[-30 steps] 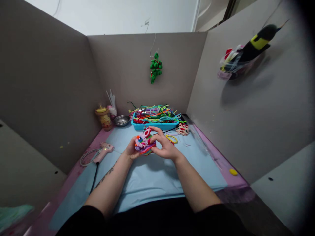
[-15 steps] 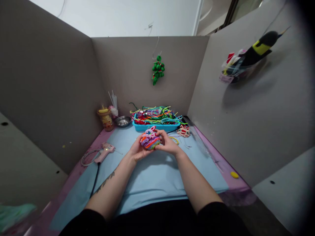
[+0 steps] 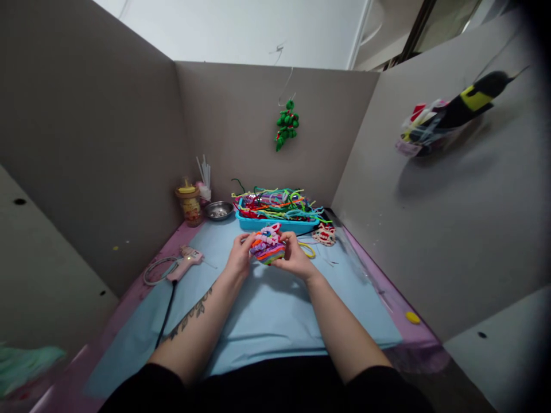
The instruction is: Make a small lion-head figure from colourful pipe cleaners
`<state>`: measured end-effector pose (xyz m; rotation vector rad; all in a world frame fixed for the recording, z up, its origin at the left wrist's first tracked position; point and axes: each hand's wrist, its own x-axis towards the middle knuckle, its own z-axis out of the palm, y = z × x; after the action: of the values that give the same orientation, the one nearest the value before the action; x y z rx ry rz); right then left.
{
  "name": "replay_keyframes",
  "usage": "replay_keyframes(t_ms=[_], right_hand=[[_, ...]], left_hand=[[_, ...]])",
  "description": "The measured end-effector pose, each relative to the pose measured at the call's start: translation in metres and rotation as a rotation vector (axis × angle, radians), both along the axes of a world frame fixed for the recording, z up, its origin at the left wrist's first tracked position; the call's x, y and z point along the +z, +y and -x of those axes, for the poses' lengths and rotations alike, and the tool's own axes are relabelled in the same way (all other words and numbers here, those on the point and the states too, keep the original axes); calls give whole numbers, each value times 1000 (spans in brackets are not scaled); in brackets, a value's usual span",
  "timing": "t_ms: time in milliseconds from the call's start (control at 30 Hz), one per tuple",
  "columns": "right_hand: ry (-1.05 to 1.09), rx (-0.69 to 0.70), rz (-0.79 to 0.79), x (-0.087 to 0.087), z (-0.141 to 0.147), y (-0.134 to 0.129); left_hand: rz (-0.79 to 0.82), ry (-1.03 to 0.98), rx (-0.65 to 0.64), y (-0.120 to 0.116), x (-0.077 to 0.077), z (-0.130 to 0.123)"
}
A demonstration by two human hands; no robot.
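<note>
In the head view, we grip the multicoloured fuzzy figure (image 3: 269, 246) between left hand (image 3: 241, 255) and right hand (image 3: 298, 258), above the blue sheet (image 3: 286, 321); our fingers hide its sides. The small bits in the metal bowl (image 3: 219, 217) are too tiny to make out. Fuzzy stems (image 3: 279, 206) overflow the blue tray (image 3: 279, 224). Sheet stretches between our forearms; grey partitions (image 3: 232, 115) bound three sides.
</note>
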<state>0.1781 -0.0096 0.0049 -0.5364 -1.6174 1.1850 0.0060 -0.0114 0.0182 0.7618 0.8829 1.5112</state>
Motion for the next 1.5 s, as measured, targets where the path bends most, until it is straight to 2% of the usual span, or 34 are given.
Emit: replay_keyframes(t_ms=[33,100,233,367,533,700,900,1133,1367,1500], right_hand=[[14,11,6,0,1,-1],[46,43,37,2,4,-4],[195,94,165,3,7,-6],[406,193,352,2,9,-6],[565,269,497,4,12,-8],[585,268,548,4,13,-7],[587,236,555,0,14,-4],[576,219,557,1,15,-5],[600,191,455,5,14,-10],[583,258,539,4,9,-9]], left_hand=[[-92,34,123,2,0,1],[-214,136,221,3,0,4],[-350,332,190,-2,3,11],[-593,500,199,-10,5,14],[-791,639,106,-17,7,15],[-816,742,46,-17,4,14],[-789,803,84,-10,-3,14],[-797,818,96,-9,-3,15],[-823,679,24,-13,2,18],[-806,631,20,-16,5,19]])
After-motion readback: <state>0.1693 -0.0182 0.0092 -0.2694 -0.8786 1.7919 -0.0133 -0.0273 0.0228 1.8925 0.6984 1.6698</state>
